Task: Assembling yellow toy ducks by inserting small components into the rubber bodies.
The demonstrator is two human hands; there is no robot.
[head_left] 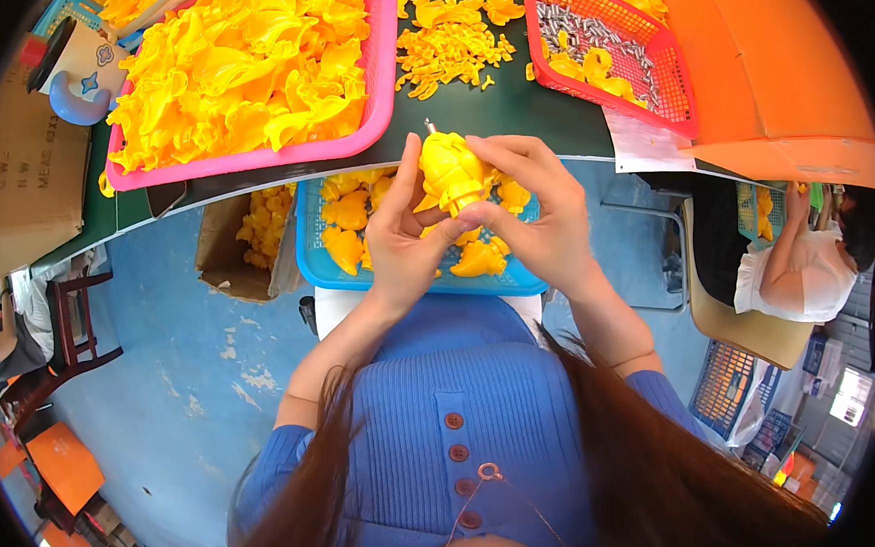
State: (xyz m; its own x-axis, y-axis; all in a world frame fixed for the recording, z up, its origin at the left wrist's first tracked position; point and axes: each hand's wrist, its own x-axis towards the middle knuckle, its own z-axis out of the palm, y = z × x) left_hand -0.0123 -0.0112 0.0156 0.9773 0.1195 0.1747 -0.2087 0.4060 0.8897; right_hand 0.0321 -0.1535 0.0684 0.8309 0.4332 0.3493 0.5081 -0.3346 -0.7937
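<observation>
We see left hand [403,243] and right hand [551,216], half-closed, jointly gripping a yellow moulded-plastic piece [450,172], presumably for steadiness.

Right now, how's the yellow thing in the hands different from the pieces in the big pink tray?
The yellow thing is chunky, with a silver pin; the tray pieces look thin and curvy. The yellow thing is held in fingers; the tray pieces lie heaped. Both are yellow.

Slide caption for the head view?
Left hand and right hand hold a yellow part over a blue basket, near a heaped pink tray.
</observation>
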